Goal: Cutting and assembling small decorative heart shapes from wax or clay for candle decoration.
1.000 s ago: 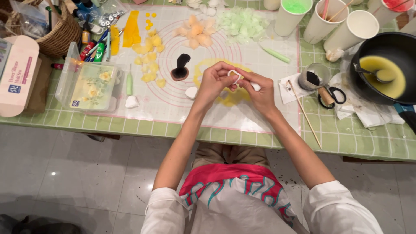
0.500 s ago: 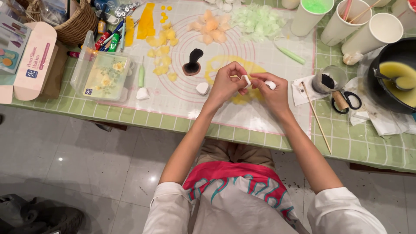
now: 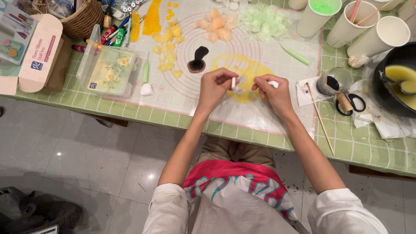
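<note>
Here, my left hand (image 3: 215, 88) and right hand (image 3: 275, 92) each pinched one white piece (image 3: 234, 85); three paper cups (image 3: 318, 16) stood nearby.

box (image 3: 106, 71) left of mat (image 3: 260, 108), pot (image 3: 396, 78) right

Single head-worn camera, looking steeply down at medium range; green tiled table (image 3: 242, 134) spans 9 to 3 o'clock, floor (image 3: 65, 143) toward 7 o'clock.

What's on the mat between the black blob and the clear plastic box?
In the head view, between the black blob and the clear plastic box lie small yellow petal pieces and a green-handled tool.
</note>
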